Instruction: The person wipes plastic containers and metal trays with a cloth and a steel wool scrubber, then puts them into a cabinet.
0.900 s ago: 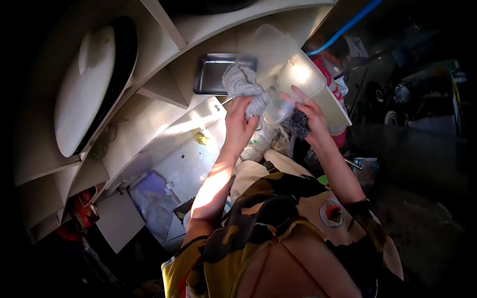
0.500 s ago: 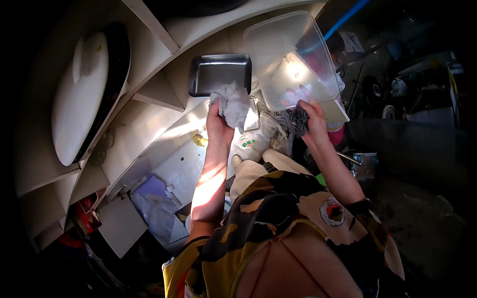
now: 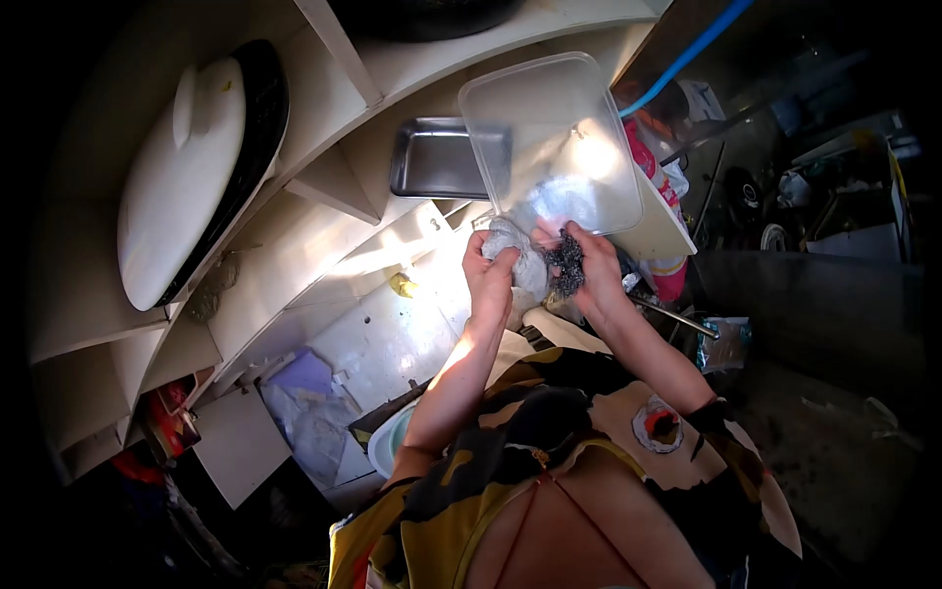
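My left hand [image 3: 491,274] is closed on a crumpled pale grey cloth [image 3: 516,257]. Just to its right, my right hand [image 3: 595,267] holds a dark, mesh-like scrubber [image 3: 566,263] and touches the near edge of a clear plastic container [image 3: 549,128]. Cloth and scrubber are close together below that container. Some fingers of my right hand are behind the scrubber and the clear plastic. A rectangular metal tray [image 3: 442,157] lies on the shelf, its right end seen through the container.
A white appliance with a handle [image 3: 186,177] stands on the left shelf [image 3: 324,83]. A blue hose [image 3: 687,54] crosses the upper right. Near my left elbow is a pale basin [image 3: 389,442]. Bags [image 3: 314,432] lie on the lower left, and a metal rod [image 3: 677,316] juts out beside my right forearm.
My left hand has moved right with the cloth, towards my right hand. My right hand has moved left and slightly down with the scrubber. The clear container has shifted left and down.
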Demonstrator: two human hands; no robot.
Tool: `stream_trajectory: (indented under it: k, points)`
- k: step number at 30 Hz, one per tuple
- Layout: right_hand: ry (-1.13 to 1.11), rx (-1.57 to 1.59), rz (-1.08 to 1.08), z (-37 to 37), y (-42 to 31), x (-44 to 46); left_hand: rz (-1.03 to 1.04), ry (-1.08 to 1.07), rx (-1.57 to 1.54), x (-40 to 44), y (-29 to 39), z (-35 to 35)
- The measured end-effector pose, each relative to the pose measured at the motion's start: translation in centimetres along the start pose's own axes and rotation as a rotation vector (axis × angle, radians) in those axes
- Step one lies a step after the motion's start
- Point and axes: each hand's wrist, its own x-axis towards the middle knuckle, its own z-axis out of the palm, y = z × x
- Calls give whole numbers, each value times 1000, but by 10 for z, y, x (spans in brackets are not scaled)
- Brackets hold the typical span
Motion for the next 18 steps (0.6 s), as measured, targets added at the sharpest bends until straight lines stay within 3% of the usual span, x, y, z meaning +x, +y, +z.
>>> stream_trajectory:
  k: [3,7,8,11,15,17,18]
  points:
    - [7,-24,-16,3,5,-9,403,-1,772,8,5,-9]
    - [-18,-43,-78,9,11,-19,484,23,929,7,13,-7]
    - [-17,-44,-75,8,13,-20,481,25,930,11,13,-9]
    - [-17,-5,-69,8,14,-21,214,155,-35,29,25,-22]
    - [-81,50,-167,7,7,-26,153,48,35,17,56,-26]
    - [-118,46,-240,7,6,-27,17,-207,208,5,62,-25]
    - [-117,47,-240,7,6,-28,17,-207,209,2,62,-26]
